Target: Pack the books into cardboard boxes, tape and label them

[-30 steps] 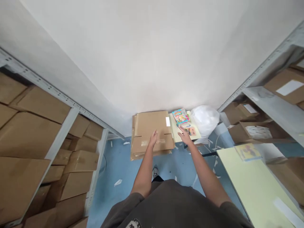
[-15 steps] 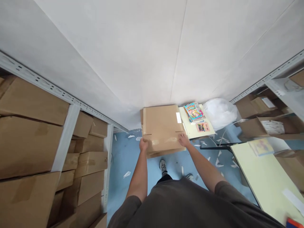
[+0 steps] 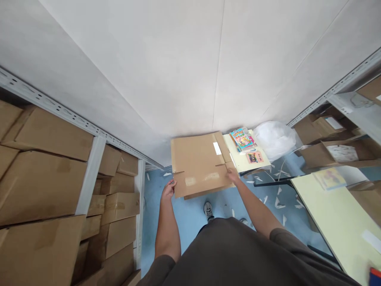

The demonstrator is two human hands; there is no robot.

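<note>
A flattened cardboard box [image 3: 196, 157] lies in front of me at the wall, on top of more folded cardboard [image 3: 205, 193] whose edge shows beneath it. It has a white label, slots cut into its sides and strips of clear tape near its front edge. My left hand [image 3: 168, 190] is closed at its left front edge, fingertips at the board. My right hand [image 3: 232, 175] grips the right edge near the front corner, its fingers partly hidden by blur.
Right of the cardboard, a cream table [image 3: 262, 161] bears colourful books [image 3: 243, 139] beside a white plastic bag [image 3: 275, 139]. Shelves of cardboard boxes [image 3: 41, 186] line the left. Another cream table [image 3: 330, 216] stands at the right. Paper scraps [image 3: 279, 203] litter the blue floor.
The top flattened box has shifted left and turned slightly against the cardboard below. My left hand has moved left with its edge; my right hand stays at the right edge.
</note>
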